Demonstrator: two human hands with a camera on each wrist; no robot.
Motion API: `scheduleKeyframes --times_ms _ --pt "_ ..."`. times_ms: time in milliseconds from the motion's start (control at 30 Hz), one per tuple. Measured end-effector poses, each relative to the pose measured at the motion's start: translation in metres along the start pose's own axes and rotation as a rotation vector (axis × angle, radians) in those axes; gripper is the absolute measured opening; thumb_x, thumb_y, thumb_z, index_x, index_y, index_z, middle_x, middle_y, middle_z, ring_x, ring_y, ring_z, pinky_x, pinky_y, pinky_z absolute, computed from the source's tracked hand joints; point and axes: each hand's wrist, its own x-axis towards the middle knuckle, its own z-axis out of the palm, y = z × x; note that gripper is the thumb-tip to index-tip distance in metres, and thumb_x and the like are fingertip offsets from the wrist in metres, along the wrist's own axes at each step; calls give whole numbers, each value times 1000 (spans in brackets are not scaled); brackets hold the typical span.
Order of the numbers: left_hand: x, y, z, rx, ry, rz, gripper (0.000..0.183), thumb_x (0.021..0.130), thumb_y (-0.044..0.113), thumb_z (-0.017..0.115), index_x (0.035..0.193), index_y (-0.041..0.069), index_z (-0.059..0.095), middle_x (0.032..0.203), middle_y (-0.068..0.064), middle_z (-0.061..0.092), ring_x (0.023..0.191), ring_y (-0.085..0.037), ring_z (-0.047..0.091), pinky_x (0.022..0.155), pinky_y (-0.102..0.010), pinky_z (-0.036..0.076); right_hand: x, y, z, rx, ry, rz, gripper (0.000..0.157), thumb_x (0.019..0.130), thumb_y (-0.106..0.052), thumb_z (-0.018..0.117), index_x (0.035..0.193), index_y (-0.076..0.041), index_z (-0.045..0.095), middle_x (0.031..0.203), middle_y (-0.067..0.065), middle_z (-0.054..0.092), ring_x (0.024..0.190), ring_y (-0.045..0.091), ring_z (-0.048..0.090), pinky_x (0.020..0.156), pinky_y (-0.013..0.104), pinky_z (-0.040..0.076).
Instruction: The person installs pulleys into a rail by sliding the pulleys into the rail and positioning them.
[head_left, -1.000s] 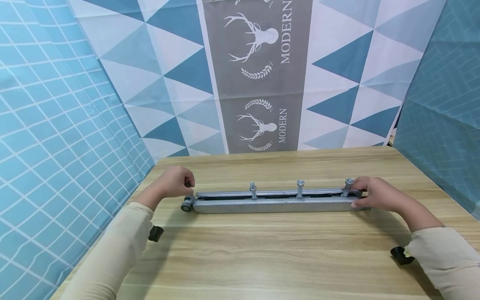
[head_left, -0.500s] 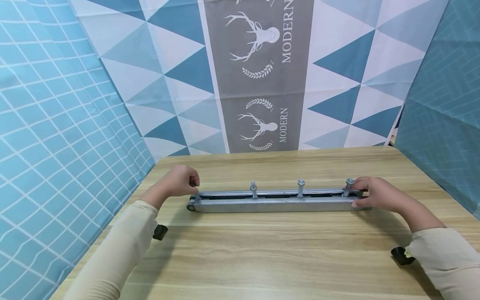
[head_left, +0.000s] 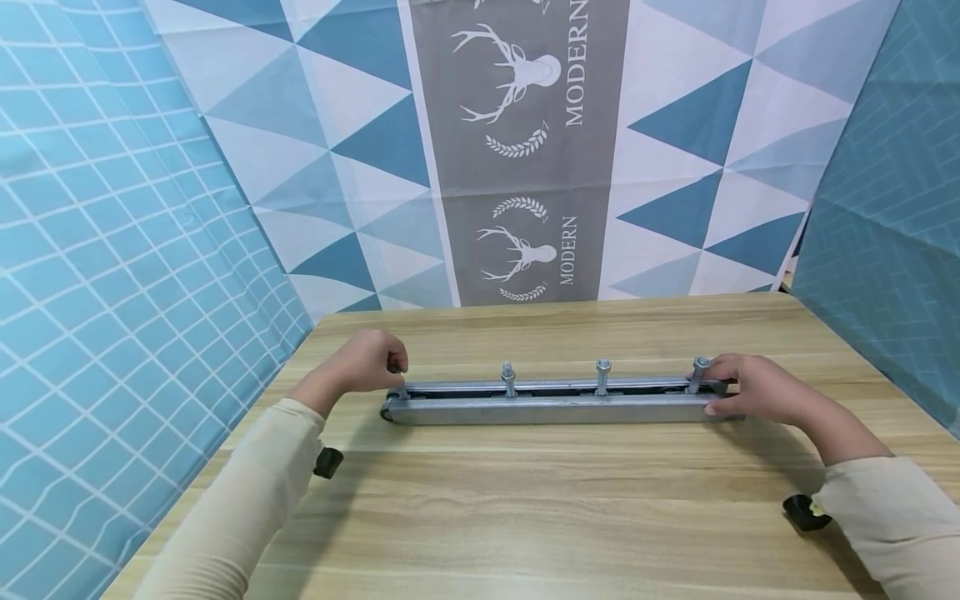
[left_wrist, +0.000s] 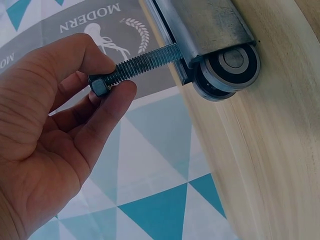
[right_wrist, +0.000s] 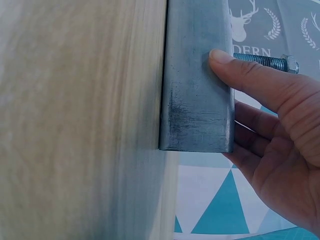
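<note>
A grey metal channel rail [head_left: 555,411] lies across the table with its slot facing up. My left hand [head_left: 363,362] pinches the nut end of a threaded bolt [left_wrist: 145,64] between thumb and fingers at the rail's left end. Beneath that bolt, trolley wheels [left_wrist: 232,65] sit mostly inside the rail, with their rounded edges sticking out of its mouth. My right hand [head_left: 761,390] holds the rail's right end, thumb on the near wall and fingers behind. Three more bolts stand up from the slot: a left one [head_left: 508,381], a middle one [head_left: 603,377] and a right one [head_left: 698,375] beside my right fingers.
The wood-grain table [head_left: 555,517] reaches back to a patterned cloth [head_left: 525,167]. A blue checked curtain [head_left: 112,250] hangs along the left side, and a teal one [head_left: 885,217] along the right. Black wrist-worn devices [head_left: 806,512] show below the sleeves.
My left hand has moved right, sliding the trolley wheels from outside the rail's left end into its mouth. My right hand has stayed on the right end.
</note>
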Motion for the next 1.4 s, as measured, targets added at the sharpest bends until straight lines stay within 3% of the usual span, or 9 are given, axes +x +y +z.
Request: scheduleKeyframes --times_ms 400,1000,1400 --pt "2 6 1 -9 -3 20 9 75 1 68 75 10 69 65 5 56 58 -12 47 59 -32 45 0 0 -1 1 -2 -7 36 74 -19 84 103 -1 73 116 26 61 105 45 59 80 53 51" --pt "8 16 4 -2 0 67 15 74 -1 66 74 14 67 64 5 55 58 -11 46 61 -31 45 0 0 0 -1 -2 2 34 73 -19 84 100 -1 73 115 26 61 104 45 59 80 54 50" --pt "12 23 8 -22 -20 50 14 76 1 68 75 14 67 66 5 56 59 -11 47 61 -31 45 0 -1 -1 -1 -11 13 34 73 -20 84 99 -1 73 115 27 61 104 45 59 81 55 50"
